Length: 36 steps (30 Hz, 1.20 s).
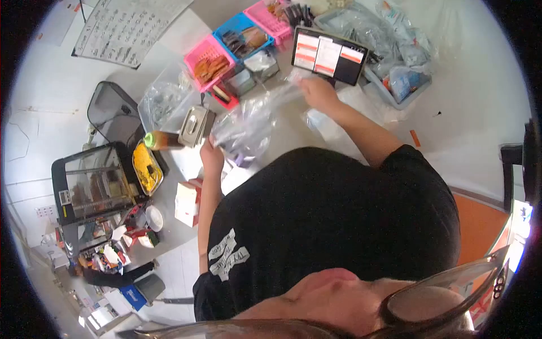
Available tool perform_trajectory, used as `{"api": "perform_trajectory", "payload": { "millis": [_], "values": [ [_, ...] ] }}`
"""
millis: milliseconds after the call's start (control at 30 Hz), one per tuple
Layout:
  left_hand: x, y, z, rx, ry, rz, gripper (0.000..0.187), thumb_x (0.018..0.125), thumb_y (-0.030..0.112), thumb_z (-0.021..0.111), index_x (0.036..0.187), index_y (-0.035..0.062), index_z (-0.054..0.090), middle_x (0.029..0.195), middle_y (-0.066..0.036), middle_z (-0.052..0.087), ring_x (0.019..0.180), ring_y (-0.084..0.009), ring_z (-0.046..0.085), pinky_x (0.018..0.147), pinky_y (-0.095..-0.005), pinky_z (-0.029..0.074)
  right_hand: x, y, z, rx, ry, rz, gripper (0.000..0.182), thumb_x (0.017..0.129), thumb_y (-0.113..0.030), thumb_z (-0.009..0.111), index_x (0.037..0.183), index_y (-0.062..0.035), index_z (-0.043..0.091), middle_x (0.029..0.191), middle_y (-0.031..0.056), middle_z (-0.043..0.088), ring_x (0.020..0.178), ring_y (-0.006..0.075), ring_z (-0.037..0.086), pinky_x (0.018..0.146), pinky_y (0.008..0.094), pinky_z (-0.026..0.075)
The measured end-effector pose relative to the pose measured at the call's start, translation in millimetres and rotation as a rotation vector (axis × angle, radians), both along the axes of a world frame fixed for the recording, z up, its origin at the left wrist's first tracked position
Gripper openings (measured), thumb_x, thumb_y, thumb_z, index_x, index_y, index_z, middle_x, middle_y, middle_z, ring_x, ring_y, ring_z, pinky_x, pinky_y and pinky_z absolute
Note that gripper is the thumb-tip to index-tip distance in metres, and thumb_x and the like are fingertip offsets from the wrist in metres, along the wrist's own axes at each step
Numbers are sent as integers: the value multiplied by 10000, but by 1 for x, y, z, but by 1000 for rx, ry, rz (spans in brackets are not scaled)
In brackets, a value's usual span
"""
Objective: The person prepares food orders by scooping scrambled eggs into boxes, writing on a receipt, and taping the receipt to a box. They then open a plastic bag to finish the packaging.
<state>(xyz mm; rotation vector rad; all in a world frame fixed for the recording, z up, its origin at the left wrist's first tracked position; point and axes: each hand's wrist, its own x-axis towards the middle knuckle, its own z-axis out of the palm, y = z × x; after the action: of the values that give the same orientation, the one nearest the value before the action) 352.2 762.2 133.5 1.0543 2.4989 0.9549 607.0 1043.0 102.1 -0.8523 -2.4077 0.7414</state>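
A clear plastic bag, crinkled and shiny, stretches between my two hands above the counter. My left hand is closed on its near left side, fingers pinched at the edge. Farther forward and to the right, my right hand grips the other end, just below a tablet with a lit screen. Something purple shows at the bag's lower edge, partly covered by the plastic. Beside my left hand stand a steel container with a lid and a sauce bottle with a green cap.
Pink and blue baskets of packets line the back. A grey bin of plastic bags stands right. At left are a tray of yellow food, a red-and-white carton and a glass-fronted cabinet. Another person is lower left.
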Motion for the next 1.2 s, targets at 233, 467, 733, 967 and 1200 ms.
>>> {"api": "perform_trajectory", "payload": {
  "millis": [233, 467, 733, 967, 1200],
  "values": [
    [8, 25, 43, 5, -99, 153, 365, 870, 124, 497, 1192, -29, 578, 1004, -166, 664, 893, -209, 620, 802, -311, 467, -10, -7, -12, -307, 133, 123, 209, 849, -128, 570, 1034, -29, 560, 932, 205, 634, 859, 362, 619, 749, 403, 481],
    [-13, 43, 56, -34, 9, 52, 362, 821, 146, 514, 1140, 0, 601, 1009, -241, 657, 938, -340, 637, 811, -379, 478, -12, -37, 36, 60, 156, 237, 673, 705, -349, 783, 1211, -19, 487, 1230, 191, 515, 1126, 358, 507, 928, 443, 418],
    [40, 68, 109, -51, 422, -185, 199, 797, 121, 562, 979, 56, 610, 990, -198, 638, 936, -364, 609, 790, -455, 481, -52, -57, 58, -9, 93, 286, 230, 863, -246, 621, 910, -23, 583, 828, 149, 573, 795, 313, 584, 688, 409, 443],
    [-35, 35, 72, 3, 293, 29, 200, 803, 205, 664, 947, 69, 634, 717, -122, 619, 682, -301, 608, 640, -393, 470, -25, 4, 67, -413, 264, 107, 256, 931, -227, 525, 834, 0, 591, 622, 104, 540, 603, 189, 554, 585, 364, 436],
    [-25, 37, 112, -50, -262, 19, 217, 847, 260, 665, 903, 54, 627, 683, 3, 552, 620, -89, 507, 545, -274, 399, -23, 7, 81, -744, 195, 10, 244, 923, -208, 512, 794, -21, 600, 665, 10, 545, 590, 100, 506, 551, 270, 407]
  ]
}}
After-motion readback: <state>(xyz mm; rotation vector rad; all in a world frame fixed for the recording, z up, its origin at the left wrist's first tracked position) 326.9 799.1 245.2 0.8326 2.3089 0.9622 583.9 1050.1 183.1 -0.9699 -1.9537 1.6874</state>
